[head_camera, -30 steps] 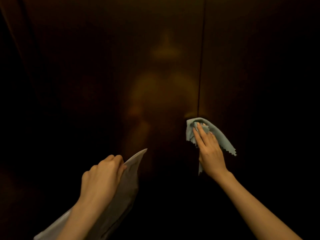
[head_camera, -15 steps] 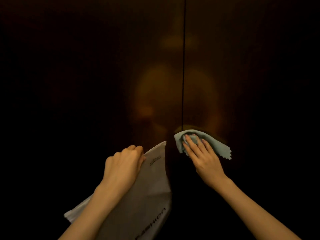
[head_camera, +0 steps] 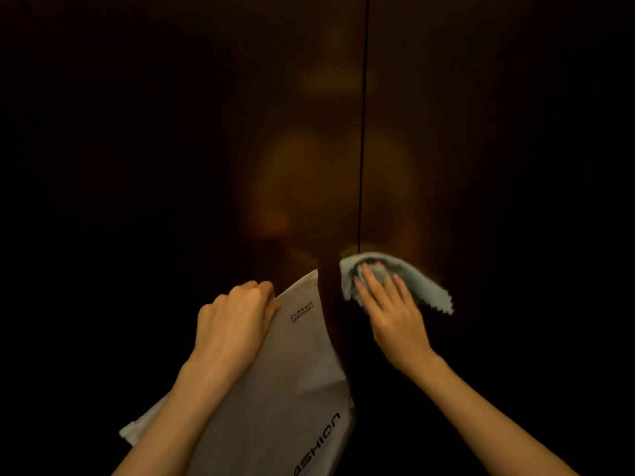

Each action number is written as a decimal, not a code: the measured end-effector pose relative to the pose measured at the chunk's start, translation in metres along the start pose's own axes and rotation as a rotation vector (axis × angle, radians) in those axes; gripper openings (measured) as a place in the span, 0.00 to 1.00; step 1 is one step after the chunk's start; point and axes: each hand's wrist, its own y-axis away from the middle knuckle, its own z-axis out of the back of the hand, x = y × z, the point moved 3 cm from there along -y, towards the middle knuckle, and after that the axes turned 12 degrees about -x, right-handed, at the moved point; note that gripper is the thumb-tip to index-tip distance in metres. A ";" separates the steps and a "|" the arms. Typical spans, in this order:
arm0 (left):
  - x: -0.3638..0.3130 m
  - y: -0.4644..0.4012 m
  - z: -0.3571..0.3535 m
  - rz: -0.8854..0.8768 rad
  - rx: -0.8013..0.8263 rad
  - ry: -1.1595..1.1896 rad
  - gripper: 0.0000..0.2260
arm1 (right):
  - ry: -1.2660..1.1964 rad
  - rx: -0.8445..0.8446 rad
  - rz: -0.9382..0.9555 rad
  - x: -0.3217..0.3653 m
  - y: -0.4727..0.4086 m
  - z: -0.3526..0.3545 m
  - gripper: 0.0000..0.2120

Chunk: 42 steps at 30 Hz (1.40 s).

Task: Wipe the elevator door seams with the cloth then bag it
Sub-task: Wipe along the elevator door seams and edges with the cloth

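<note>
Head view, setting: dim light, dark brown elevator door (head_camera: pixel 481 132) fills the frame, with a faint blurred reflection at its centre.
Seam: a thin black vertical seam (head_camera: pixel 363 132) runs down from the top edge, slightly right of centre, and ends from sight where the cloth covers it.
Cloth: pale blue-grey cloth (head_camera: pixel 419 283) with a zigzag edge, pressed against the door right at the seam's lower visible end; its loose corner trails down to the right.
Right hand: right hand (head_camera: pixel 391 310) lies flat on the cloth, fingers (head_camera: pixel 367 273) spread and extended, pinning it to the door rather than clenching it.
Left hand: left hand (head_camera: pixel 233 321), left of the seam and nearer the camera, is curled closed around the upper edge of the bag.
Bag: pale grey bag (head_camera: pixel 292 389) with dark lettering hangs down from the left hand, just left of the right hand, apart from the cloth.
</note>
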 end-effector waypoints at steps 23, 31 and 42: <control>0.031 0.045 -0.063 0.043 0.142 0.084 0.08 | -0.096 0.673 -0.190 0.070 0.149 -0.043 0.56; 0.034 0.056 -0.073 0.079 0.186 0.094 0.08 | -0.148 0.370 -0.409 0.070 0.088 -0.033 0.38; 0.038 0.056 -0.107 0.079 0.266 0.047 0.08 | -0.381 0.585 -0.865 0.119 0.192 -0.074 0.30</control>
